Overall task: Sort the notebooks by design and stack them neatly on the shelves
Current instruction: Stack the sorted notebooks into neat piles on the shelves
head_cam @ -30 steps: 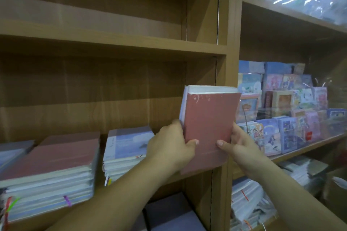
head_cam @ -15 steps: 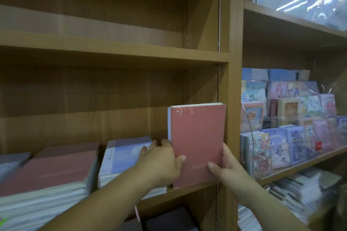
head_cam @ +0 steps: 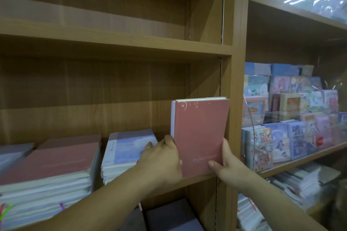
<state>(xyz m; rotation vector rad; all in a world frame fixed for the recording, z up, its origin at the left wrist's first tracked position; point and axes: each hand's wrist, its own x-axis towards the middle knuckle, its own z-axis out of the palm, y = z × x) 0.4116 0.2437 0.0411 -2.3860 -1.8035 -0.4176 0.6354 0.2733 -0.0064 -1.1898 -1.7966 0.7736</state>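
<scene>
A flat dusty-pink notebook pile (head_cam: 56, 157) lies at the wooden shelf's (head_cam: 197, 180) left, then a pale blue notebook stack (head_cam: 129, 146), then the left hand (head_cam: 163, 157) clasping one side of an upright dusty-pink notebook bundle (head_cam: 201, 133) at the right end and the right hand (head_cam: 227, 165) the other, a bundle best laid squarely onto its matching pile, I'd say.

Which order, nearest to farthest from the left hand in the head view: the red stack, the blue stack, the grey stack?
1. Blue stack, just beside the left hand, which grips the upright red notebook.
2. Red stack, further left on the same shelf.
3. Grey stack, at the far left edge.
</scene>
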